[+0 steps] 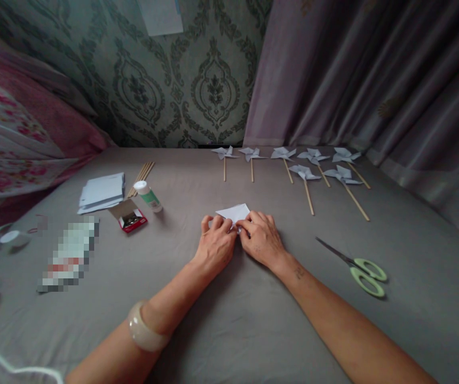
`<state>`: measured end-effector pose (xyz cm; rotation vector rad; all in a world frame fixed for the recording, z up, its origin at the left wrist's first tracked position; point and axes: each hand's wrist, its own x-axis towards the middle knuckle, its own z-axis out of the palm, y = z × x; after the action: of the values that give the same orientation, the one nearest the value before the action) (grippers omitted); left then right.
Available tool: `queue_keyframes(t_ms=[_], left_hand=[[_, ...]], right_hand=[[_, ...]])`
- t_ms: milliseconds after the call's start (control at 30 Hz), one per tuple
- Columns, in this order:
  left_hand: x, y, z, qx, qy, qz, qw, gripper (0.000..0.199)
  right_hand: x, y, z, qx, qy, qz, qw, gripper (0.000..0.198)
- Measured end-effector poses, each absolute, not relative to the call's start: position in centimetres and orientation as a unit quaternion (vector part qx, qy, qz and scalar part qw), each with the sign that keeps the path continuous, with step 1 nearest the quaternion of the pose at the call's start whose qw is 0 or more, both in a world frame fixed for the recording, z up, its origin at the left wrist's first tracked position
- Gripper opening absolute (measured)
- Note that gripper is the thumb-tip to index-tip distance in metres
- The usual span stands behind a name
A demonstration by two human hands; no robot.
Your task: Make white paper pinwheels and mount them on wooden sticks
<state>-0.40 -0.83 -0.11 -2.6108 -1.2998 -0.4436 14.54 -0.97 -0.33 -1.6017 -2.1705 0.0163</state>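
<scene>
A folded white sheet of paper (pixel 234 212) lies on the grey cloth in the middle of the view. My left hand (pixel 215 244) and my right hand (pixel 262 238) rest side by side on its near edge, fingertips pinching the paper. Most of the sheet's near part is hidden under my fingers. A pale bangle sits on my left wrist.
Several paper pinwheels on wooden sticks (pixel 305 173) lie at the back right. Green-handled scissors (pixel 363 272) lie to the right. On the left are a glue bottle (pixel 148 196), a small red open box (pixel 130 216), a stack of white paper (pixel 102 192), loose sticks (pixel 141 175).
</scene>
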Motion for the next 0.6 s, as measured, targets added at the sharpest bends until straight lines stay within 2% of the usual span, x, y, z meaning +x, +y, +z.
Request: queue_keyframes(t_ms=[200,600], left_hand=[[-0.7,-1.2,0.0,-0.882,-0.422,-0.186,0.096,0.015],[-0.9,-1.2,0.2,-0.876,-0.417,-0.222,0.094,0.022]], right_hand=[[14.5,-1.0,0.1,-0.567,-0.803,-0.012,0.184,0.022],[13.9,-1.0,0.9,-0.545,-0.825,-0.038,0.146,0.021]])
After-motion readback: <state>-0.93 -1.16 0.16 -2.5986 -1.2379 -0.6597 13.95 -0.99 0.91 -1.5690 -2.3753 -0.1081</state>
